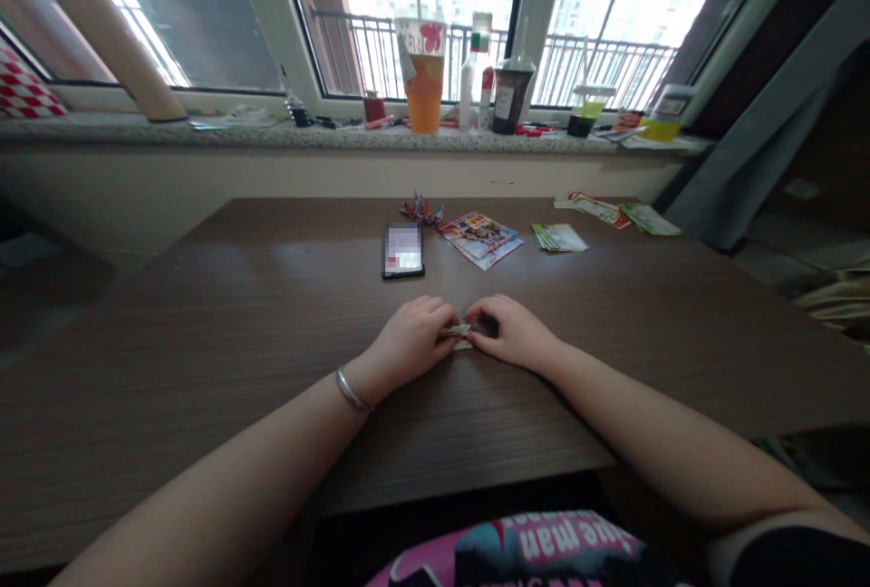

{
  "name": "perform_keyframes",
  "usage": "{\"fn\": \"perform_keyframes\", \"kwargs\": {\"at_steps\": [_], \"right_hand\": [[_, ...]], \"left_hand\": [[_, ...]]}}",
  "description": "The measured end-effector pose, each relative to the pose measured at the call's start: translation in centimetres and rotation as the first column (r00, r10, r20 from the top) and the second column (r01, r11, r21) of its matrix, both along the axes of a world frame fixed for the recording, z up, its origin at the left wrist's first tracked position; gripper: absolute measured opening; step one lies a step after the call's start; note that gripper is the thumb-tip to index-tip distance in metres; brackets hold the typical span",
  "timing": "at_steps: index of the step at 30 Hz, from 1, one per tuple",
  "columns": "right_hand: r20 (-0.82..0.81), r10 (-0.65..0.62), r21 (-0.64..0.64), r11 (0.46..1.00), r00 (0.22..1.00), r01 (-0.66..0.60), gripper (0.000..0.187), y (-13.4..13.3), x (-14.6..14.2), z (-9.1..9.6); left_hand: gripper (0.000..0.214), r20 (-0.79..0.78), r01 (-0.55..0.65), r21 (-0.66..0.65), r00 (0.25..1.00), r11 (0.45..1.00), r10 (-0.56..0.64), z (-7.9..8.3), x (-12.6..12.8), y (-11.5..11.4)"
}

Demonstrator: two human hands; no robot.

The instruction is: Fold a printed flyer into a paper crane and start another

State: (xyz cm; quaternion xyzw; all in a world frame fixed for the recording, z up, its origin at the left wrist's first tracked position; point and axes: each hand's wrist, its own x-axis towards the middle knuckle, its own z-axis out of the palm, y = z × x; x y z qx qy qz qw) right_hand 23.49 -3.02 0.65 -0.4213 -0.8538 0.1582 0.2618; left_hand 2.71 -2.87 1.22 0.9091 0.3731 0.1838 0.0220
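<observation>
Close together over the middle of the table, both hands pinch a small piece of folded paper [463, 331]. My left hand [422, 333] is closed on its left end and covers much of it. My right hand [511, 330] grips the right end between thumb and fingers. The paper is pale, narrow and creased, low over the tabletop; its full shape is hidden by the fingers. Beyond my left hand lies a phone [403, 250] with a lit screen. A stack of colourful printed sheets [481, 238] lies past my right hand.
A crumpled colourful paper piece [421, 208] lies behind the phone. Green-edged sheets [558, 237] and more printed papers [649, 218] are at the back right. Drink cups [426, 80], bottles [468, 84] and pens stand or lie along the windowsill [326, 136]. The brown table [204, 324] ends near my body.
</observation>
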Motion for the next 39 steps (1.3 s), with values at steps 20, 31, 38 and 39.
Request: {"fn": "perform_keyframes", "kwargs": {"at_steps": [20, 31, 38, 39], "right_hand": [[0.134, 0.017, 0.095, 0.995, 0.991, -0.030, 0.007, -0.31, -0.03, 0.00], [0.182, 0.036, 0.139, 0.988, 0.983, -0.062, 0.010, -0.61, -0.18, 0.29], [0.190, 0.032, 0.140, 0.988, 0.981, -0.060, 0.012, -0.57, -0.22, 0.29], [0.196, 0.032, 0.138, 0.989, 0.980, -0.060, 0.013, -0.55, -0.26, 0.33]], "left_hand": [[0.011, 0.017, 0.060, -0.038, 0.998, 0.997, -0.060, 0.05, -0.28, 0.18], [0.009, -0.105, 0.042, 0.010, 0.994, 0.999, -0.041, 0.35, 0.26, -0.42], [0.010, -0.126, 0.047, 0.030, 0.991, 0.998, -0.043, 0.30, 0.28, -0.36], [0.011, -0.128, 0.049, 0.035, 0.991, 0.998, -0.044, 0.23, 0.28, -0.32]]}}
